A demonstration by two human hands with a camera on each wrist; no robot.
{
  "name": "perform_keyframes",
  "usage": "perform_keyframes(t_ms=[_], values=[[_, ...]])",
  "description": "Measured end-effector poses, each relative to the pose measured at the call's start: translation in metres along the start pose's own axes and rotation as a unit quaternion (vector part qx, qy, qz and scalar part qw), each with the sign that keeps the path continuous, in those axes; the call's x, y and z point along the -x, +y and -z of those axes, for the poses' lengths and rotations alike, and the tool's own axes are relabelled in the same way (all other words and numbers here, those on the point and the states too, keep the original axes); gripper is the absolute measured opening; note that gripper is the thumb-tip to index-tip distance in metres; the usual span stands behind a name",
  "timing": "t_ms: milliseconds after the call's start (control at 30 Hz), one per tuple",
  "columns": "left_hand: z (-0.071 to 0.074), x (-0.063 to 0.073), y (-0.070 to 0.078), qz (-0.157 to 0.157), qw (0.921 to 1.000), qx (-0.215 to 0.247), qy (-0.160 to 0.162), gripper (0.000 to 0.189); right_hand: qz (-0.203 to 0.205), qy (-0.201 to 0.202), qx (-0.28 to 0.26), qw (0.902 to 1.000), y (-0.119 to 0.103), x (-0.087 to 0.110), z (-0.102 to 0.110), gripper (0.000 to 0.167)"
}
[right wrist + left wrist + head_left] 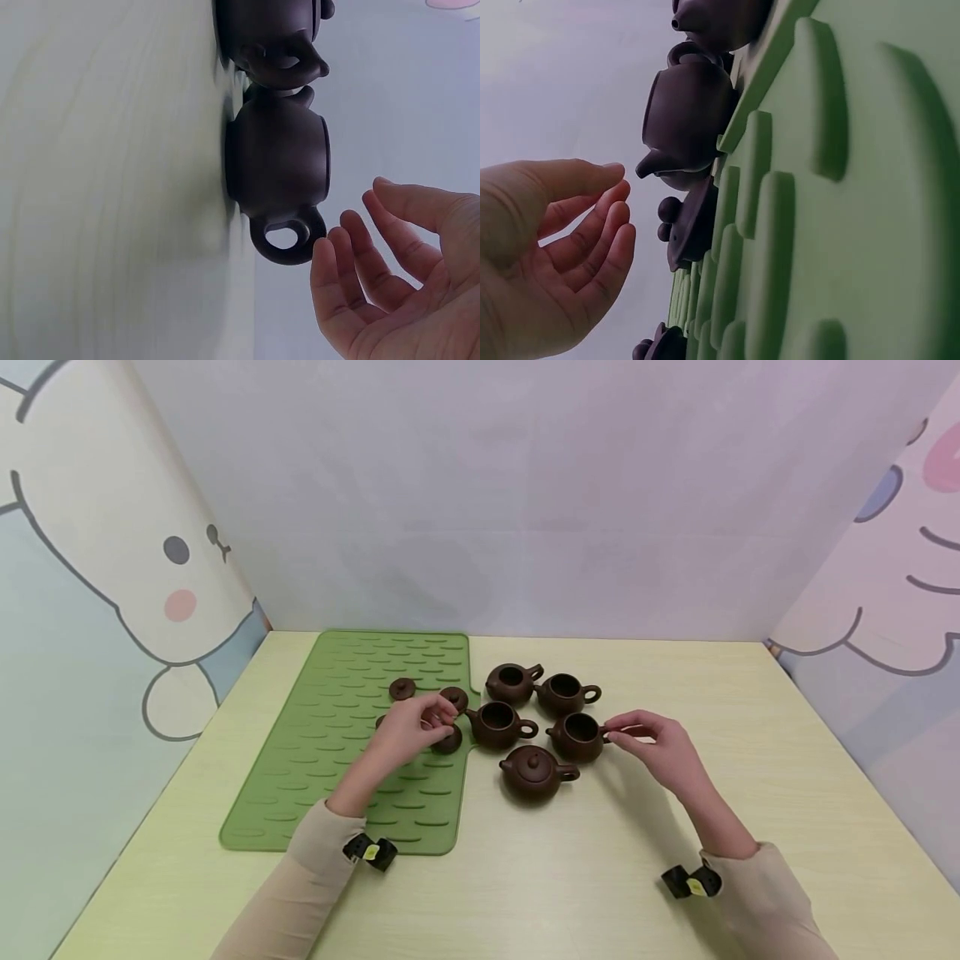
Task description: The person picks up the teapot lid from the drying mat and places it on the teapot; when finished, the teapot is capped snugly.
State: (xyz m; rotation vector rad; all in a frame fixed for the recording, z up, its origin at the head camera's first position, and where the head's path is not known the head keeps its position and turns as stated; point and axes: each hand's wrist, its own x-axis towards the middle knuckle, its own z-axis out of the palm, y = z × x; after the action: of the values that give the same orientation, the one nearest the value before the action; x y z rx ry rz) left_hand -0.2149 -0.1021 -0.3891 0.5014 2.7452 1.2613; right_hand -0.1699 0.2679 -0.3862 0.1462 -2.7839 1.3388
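— Fingers of the left hand point(406, 727): grasping anything?

— Nothing; they curve loosely above a lid point(452, 743) left of the frame's centre, and the left wrist view shows a gap. The right hand point(660, 747) has its fingers loosely bent beside the handle point(289, 257) of an open teapot point(576, 747) right of centre. No pinch there, though I can't tell whether a fingertip touches.

— How far along does it look?

— If lidding is the job, one in five, I'd judge. The lidded teapot point(533, 774) sits lowest in the group. Four are open: that one, the pot to its left point(495, 735), and two pots point(564, 697) higher up. Four lids lie on the green mat point(337, 677), one mostly hidden by the left hand.

— Room to move?

— Tight around the middle: the pots crowd together, one spout point(469, 715) at the mat's right edge. The table point(570, 877) offers open room at lower centre and far right; a wall point(525, 527) closes off the top.
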Motion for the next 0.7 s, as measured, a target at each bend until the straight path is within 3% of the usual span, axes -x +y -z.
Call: perform_keyframes(t_ms=[467, 700], values=[[-0.005, -0.002, -0.01, 0.015, 0.9999, -0.004, 0.001, 0.021, 0.015, 0.02, -0.014, 0.9996, 0.007, -0.004, -0.002, 0.028], [-0.008, -0.002, -0.013, 0.028, 0.9996, -0.006, 0.001, 0.024, 0.019, 0.01, 0.002, 0.9998, 0.012, -0.008, -0.004, 0.028]])
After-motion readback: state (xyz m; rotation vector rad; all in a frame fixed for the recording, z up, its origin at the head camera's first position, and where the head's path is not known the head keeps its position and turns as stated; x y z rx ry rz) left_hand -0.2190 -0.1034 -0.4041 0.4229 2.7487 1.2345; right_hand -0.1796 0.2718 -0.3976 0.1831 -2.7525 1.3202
